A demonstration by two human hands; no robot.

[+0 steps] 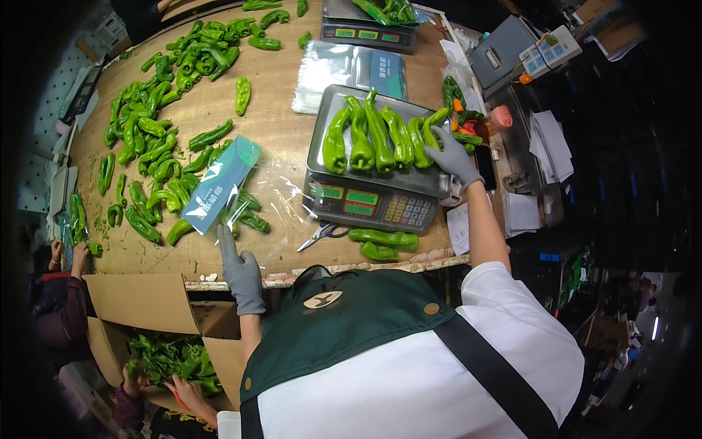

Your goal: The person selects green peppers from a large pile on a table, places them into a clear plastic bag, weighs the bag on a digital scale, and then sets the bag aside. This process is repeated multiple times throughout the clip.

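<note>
My left hand [241, 274], in a grey glove, is at the table's front edge. Its fingertips meet the edge of a clear plastic bag [219, 186] with a printed blue-green band; whether they pinch it is unclear. The bag slants over some of the loose green peppers [156, 148]. On the steel pan of a digital scale [378, 203], several long green peppers [377, 134] lie side by side. My right hand [454, 156], also gloved, has its fingers around the rightmost pepper [431, 131] on the pan.
Scissors [323, 233] and two peppers [384, 240] lie before the scale. Flat bags [351, 77] and a second scale [367, 35] sit behind it. A phone [485, 167] is at right. Another person's hands [189, 395] are at a carton [142, 299] of peppers, lower left.
</note>
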